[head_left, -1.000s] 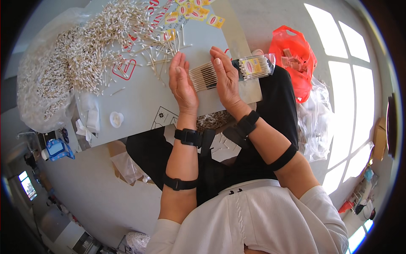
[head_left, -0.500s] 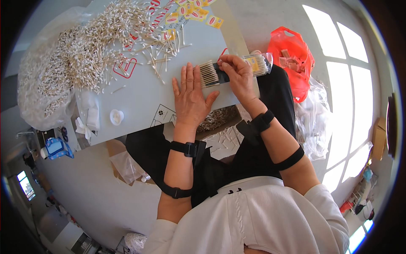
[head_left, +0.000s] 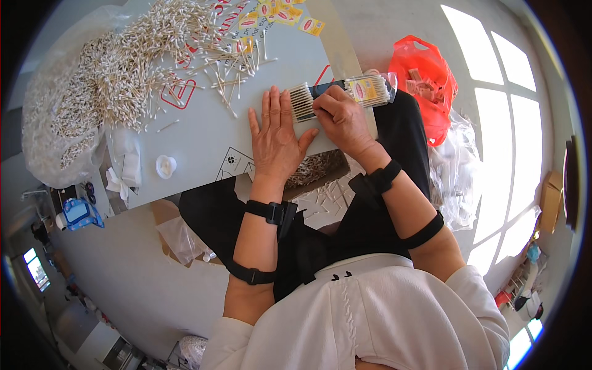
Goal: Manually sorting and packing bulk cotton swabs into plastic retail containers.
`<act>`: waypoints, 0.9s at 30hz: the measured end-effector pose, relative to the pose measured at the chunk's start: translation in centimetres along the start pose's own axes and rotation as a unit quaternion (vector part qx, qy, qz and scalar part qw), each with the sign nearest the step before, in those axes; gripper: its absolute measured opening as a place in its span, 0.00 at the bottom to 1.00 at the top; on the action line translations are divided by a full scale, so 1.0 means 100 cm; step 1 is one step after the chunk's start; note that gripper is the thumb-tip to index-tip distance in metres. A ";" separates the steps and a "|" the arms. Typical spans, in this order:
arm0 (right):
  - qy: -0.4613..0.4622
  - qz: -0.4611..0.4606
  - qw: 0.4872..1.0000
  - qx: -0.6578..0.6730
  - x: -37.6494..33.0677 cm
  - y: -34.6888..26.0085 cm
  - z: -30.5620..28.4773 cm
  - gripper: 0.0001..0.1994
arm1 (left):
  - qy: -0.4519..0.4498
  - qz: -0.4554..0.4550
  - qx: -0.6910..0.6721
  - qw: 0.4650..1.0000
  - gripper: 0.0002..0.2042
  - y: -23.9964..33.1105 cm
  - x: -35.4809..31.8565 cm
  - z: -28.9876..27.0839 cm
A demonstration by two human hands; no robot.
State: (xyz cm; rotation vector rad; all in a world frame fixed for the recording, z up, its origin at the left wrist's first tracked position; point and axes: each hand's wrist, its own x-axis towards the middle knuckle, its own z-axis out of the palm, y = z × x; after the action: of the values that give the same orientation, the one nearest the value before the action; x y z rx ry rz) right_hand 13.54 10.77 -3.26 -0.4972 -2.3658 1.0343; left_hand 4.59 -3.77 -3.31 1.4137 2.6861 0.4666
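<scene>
My left hand (head_left: 275, 139) lies flat on the grey table (head_left: 203, 148), fingers stretched and thumb out. Its fingertips rest beside the left end of a flat row of cotton swabs (head_left: 301, 102). My right hand (head_left: 346, 120) is closed, its curled fingertips pressed down at the right end of that row; whatever they grip is hidden beneath them. A dark strip (head_left: 320, 88) runs from the row behind this hand. Just beyond the knuckles lies a clear pack of swabs (head_left: 370, 90) with a yellow label, reaching over the table's right edge.
Loose cotton swabs (head_left: 132, 68) form a big heap at the far left, partly in a clear bag (head_left: 43, 123). Yellow cards (head_left: 312, 26) lie at the back. A white spool-like piece (head_left: 165, 166) sits near the front edge. A red bag (head_left: 444, 120) stands right; a box of swabs (head_left: 324, 165) is below.
My right hand has moved slightly left and nearer, its fingers curling down from a raised pinch over the dark strip. More of the yellow-labelled pack shows. My left hand has barely moved.
</scene>
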 end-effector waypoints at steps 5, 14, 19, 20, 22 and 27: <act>-0.034 -0.035 0.999 -0.021 -0.001 0.001 -0.004 0.02 | 0.006 0.002 0.003 1.000 0.44 -0.001 0.000 0.002; 0.015 0.008 1.000 0.011 0.002 0.000 0.002 0.01 | 0.007 -0.001 0.006 1.000 0.44 0.000 0.000 0.001; -0.015 0.014 1.000 0.001 0.004 0.001 -0.002 0.03 | 0.004 -0.002 0.006 1.000 0.44 -0.001 0.001 0.001; -0.014 0.026 1.000 0.009 0.004 0.000 -0.002 0.04 | 0.004 -0.002 0.006 1.000 0.44 -0.001 0.000 0.001; -0.003 0.030 0.999 0.015 0.008 -0.002 -0.001 0.04 | 0.009 -0.001 0.005 1.000 0.44 -0.001 0.000 0.002; -0.002 0.032 0.999 -0.005 0.011 0.001 0.000 0.06 | 0.010 0.000 0.006 1.000 0.44 -0.001 0.000 0.003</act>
State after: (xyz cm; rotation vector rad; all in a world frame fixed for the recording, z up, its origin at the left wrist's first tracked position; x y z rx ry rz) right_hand 12.65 11.38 -2.97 -0.5783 -2.3741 1.0534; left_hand 4.59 -3.75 -3.57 1.4183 2.7098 0.4669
